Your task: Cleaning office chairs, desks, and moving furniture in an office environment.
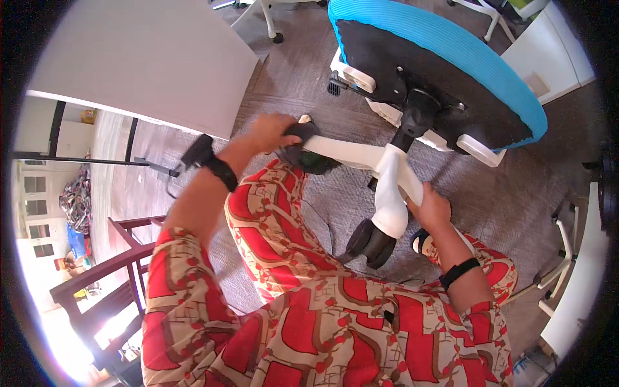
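A swivel office chair lies tipped before me, the dark underside of its blue seat [387, 53] facing me. Its white star base [387, 159] points towards my body, joined to the seat by a black gas-lift column [404, 138]. My left hand [273, 133] grips a dark caster [301, 131] at the end of the left leg; the hand is slightly blurred. Around another white leg, lower right, my right hand [432, 208] is closed. A black twin-wheel caster [372, 242] on the nearest leg hangs between my knees. Below my left hand, a dark green thing [319, 162] is partly hidden.
A white panel [154, 58] stands at the upper left, above a black metal frame [92, 159]. A dark red wooden chair [101, 266] is at my left. White chair legs [561, 251] and a white board [580, 271] are on the right. A thin cable [331, 232] crosses the carpet.
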The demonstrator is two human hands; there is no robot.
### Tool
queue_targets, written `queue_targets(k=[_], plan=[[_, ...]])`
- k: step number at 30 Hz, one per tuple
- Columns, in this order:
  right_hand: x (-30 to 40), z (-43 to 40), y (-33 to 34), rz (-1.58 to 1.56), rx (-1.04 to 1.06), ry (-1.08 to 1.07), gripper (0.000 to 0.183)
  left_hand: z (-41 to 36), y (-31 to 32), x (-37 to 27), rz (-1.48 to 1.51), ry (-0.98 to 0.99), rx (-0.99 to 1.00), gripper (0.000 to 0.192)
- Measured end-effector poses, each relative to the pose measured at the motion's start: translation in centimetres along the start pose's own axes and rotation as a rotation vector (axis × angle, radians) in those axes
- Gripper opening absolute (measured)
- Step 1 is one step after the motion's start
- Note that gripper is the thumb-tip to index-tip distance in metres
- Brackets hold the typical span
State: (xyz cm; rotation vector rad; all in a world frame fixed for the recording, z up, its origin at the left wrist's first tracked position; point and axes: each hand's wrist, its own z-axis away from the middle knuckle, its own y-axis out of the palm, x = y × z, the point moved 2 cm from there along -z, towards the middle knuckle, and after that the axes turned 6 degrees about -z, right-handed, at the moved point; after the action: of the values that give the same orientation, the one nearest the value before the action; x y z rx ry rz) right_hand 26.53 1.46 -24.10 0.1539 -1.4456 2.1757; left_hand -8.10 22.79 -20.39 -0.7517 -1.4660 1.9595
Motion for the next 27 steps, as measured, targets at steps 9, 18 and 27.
queue_targets(k=[9,18,27], plan=[[-0.1,0.2,-0.1,0.038,-0.038,-0.015,0.046,-1.9,1.0,-1.4,0.007,-0.267,0.117,0.040],[0.6,0.4,0.0,0.039,-0.033,-0.015,0.045,-7.4,4.6,-13.2,0.103,-0.195,-0.079,0.047],[0.4,0.6,0.0,0.044,-0.034,0.028,0.047,1.0,1.2,-1.4,-0.122,-0.122,-0.196,0.035]])
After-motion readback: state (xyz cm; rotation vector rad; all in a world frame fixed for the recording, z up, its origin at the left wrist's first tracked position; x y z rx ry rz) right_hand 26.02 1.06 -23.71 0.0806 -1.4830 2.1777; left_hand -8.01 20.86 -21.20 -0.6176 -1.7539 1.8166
